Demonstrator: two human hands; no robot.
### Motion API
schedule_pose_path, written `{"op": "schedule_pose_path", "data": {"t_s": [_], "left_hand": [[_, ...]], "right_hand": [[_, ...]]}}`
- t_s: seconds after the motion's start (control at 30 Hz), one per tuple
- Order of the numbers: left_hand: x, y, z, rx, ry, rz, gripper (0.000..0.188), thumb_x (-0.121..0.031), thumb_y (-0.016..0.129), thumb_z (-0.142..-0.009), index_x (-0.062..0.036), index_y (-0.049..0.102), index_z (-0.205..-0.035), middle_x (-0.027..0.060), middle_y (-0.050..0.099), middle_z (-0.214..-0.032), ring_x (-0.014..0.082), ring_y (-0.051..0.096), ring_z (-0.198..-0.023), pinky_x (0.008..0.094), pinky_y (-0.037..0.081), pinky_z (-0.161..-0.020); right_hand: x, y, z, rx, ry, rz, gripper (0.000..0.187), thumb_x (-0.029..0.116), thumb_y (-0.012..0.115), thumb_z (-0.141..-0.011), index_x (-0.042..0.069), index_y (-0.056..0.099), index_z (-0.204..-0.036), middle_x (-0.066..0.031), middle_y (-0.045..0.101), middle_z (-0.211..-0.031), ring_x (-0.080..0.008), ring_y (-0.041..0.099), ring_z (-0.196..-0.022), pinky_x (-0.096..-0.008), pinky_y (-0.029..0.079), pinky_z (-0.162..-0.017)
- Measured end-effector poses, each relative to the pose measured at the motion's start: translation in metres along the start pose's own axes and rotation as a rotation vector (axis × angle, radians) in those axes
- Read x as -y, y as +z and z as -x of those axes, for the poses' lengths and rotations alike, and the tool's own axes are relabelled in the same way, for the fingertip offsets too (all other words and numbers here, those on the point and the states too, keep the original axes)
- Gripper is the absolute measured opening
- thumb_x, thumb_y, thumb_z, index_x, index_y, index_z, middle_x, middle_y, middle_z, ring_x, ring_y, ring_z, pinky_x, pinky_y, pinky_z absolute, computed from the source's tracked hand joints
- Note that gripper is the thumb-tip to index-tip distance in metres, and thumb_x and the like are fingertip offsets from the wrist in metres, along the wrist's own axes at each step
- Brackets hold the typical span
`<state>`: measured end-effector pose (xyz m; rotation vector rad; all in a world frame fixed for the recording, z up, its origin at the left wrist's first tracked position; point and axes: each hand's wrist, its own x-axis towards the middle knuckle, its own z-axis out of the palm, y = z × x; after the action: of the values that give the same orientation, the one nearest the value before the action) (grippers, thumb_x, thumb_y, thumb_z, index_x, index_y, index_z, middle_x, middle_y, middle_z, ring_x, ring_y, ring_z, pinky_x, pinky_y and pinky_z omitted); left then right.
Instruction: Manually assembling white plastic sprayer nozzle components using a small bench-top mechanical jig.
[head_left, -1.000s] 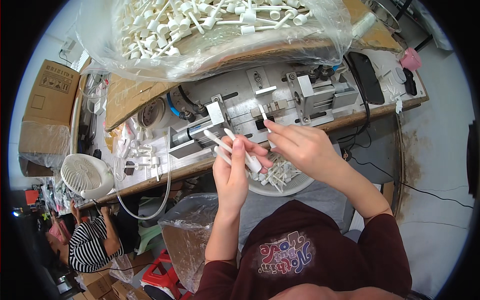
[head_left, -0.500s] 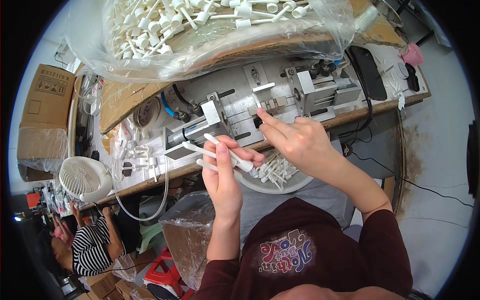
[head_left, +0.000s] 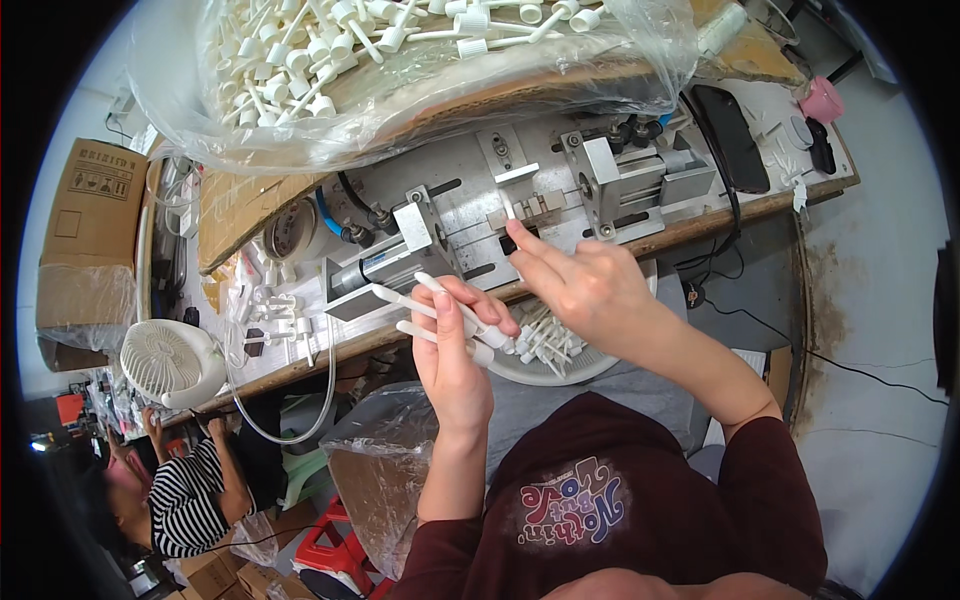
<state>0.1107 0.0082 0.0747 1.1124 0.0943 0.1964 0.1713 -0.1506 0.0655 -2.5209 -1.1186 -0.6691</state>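
Several white plastic caps with long stems [head_left: 400, 298] are gripped in my left hand [head_left: 452, 360], which is closed round them, thumb on top. Their rounded stem ends point up and left, and the caps lie toward the fingers' right side. My right hand [head_left: 595, 295] reaches over the bench fixture with its index finger stretched out. That fingertip rests on or just at the end of a white stem [head_left: 507, 206] in the small metal holder block [head_left: 540, 207]. The thumb of this hand is hidden.
Pneumatic cylinders [head_left: 395, 265] flank the holder. Behind stands a plastic-lined carton [head_left: 400, 115] heaped with capped stems. Below my hands, a round basin [head_left: 560, 381] holds more white pieces. A phone [head_left: 731, 138], a fan [head_left: 170, 362] and a co-worker in stripes [head_left: 190, 500] are also around.
The whole view has shifted slightly. Both hands keep nearly the same pose, the left still round its stems and the right index finger still at the holder.
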Motion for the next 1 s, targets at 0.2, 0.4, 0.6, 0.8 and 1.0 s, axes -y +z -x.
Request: {"op": "schedule_pose_path", "data": {"t_s": [0.2,0.4,0.6,0.8,1.0], "left_hand": [[-0.005,0.000,-0.002,0.000,-0.008,-0.003,0.019,-0.021,0.039,-0.107,-0.0042,0.049,-0.106,0.0131,0.059,-0.090,0.0250,0.064,-0.082,0.0356,0.055,-0.073],[-0.004,-0.003,-0.001,-0.003,-0.007,-0.020,0.019,-0.019,0.039,-0.107,-0.0030,0.049,-0.107,0.0224,0.065,-0.109,0.0344,0.068,-0.105,0.0399,0.059,-0.084],[-0.008,0.000,-0.004,0.026,0.014,0.024,0.020,-0.021,0.039,-0.107,-0.0030,0.049,-0.109,0.0278,0.062,-0.119,0.0380,0.064,-0.114,0.0448,0.055,-0.095],[-0.007,-0.001,-0.004,-0.005,0.041,0.014,0.019,-0.020,0.039,-0.107,-0.0038,0.049,-0.111,0.0317,0.056,-0.130,0.0402,0.057,-0.124,0.0476,0.049,-0.104],[-0.001,0.000,-0.002,0.134,-0.118,0.160,0.019,-0.016,0.036,-0.108,-0.0020,0.048,-0.112,0.0330,0.053,-0.134,0.0404,0.054,-0.128,0.0469,0.044,-0.109]], "right_hand": [[-0.001,0.001,-0.004,-0.001,0.018,-0.043,0.018,0.011,0.070,-0.074,0.006,0.071,-0.092,-0.0108,0.071,-0.121,-0.0129,0.055,-0.048,-0.0245,0.044,-0.050],[0.000,-0.005,-0.007,0.048,0.012,-0.027,0.016,0.012,0.069,-0.074,0.007,0.068,-0.089,-0.0114,0.071,-0.120,-0.0137,0.055,-0.047,-0.0251,0.045,-0.050],[0.001,-0.006,-0.010,0.071,-0.003,-0.002,0.010,0.012,0.067,-0.074,0.006,0.064,-0.082,-0.0152,0.070,-0.118,-0.0151,0.058,-0.048,-0.0261,0.047,-0.052],[-0.005,-0.016,-0.014,0.010,-0.019,-0.227,0.017,0.012,0.069,-0.074,0.005,0.065,-0.089,-0.0134,0.072,-0.109,-0.0199,0.068,-0.064,-0.0292,0.052,-0.058],[0.015,-0.026,-0.002,-0.051,-0.150,-0.504,0.035,0.013,0.077,-0.075,0.005,0.069,-0.108,-0.0094,0.070,-0.102,-0.0226,0.069,-0.077,-0.0323,0.056,-0.066]]}}
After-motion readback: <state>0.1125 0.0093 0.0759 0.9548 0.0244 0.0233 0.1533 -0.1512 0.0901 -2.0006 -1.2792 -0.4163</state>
